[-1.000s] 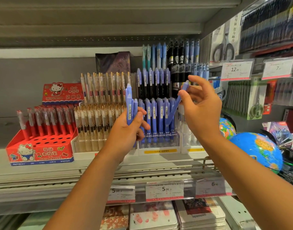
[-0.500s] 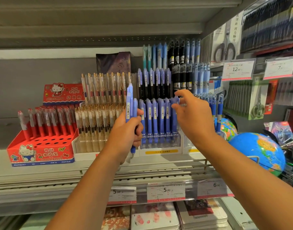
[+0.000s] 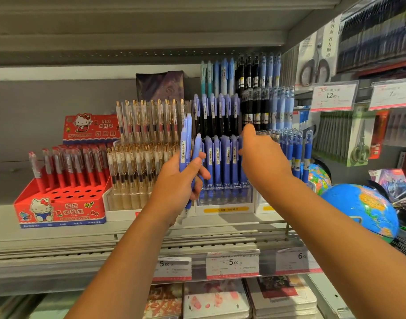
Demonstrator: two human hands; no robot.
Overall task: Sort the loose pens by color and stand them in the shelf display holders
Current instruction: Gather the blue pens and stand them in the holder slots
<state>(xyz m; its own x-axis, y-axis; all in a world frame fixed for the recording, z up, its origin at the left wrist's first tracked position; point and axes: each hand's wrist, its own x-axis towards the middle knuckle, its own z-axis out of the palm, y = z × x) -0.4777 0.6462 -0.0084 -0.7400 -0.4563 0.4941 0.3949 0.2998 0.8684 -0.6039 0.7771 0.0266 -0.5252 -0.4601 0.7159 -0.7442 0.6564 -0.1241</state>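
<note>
Pens [image 3: 186, 143], loose, blue: a bundle held upright in your left hand [image 3: 179, 183], fingers curled round the barrels, just in front of the display.

Holder [image 3: 222, 199], clear plastic, on the shelf [image 3: 47, 236]: its front row [image 3: 220, 157] of matching blue pens stands with the clips facing forward.

Right hand [image 3: 264, 157]: at the right end of that row, fingertips against the last pen. The back of the hand hides whether it pinches the pen.

Handling: press the end pen straight down until it is level with its neighbours, clip outward. Then draw the next one from the bundle, keeping the bundle off the row.

Writing: red box [image 3: 59, 210], "HELLO KITTY". Price tags [image 3: 232, 263] on the shelf edge, "5.00", "5.00", "6". Upper tags [image 3: 333, 95], "12.00", "7".
</note>
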